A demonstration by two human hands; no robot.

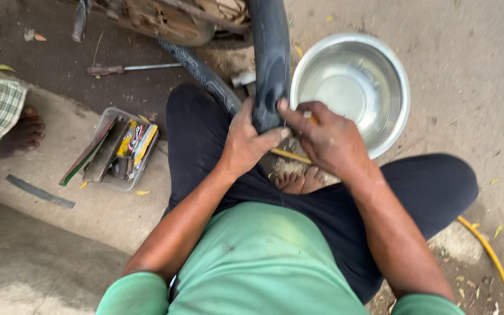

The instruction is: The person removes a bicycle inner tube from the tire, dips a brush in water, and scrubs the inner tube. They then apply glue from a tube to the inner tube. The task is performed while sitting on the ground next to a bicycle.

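Inner tube [270, 64], 2 hands on it.
Your left hand [246, 140] grips it; your right hand [328, 137] pinches it, beside the steel bowl [398, 87].

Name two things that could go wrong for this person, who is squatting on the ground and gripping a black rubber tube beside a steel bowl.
The left hand and right hand pinch the black rubber tube close to the steel bowl; a slip could well knock the bowl. The yellow hose runs under the legs near the bare feet, so it might snag them on rising.
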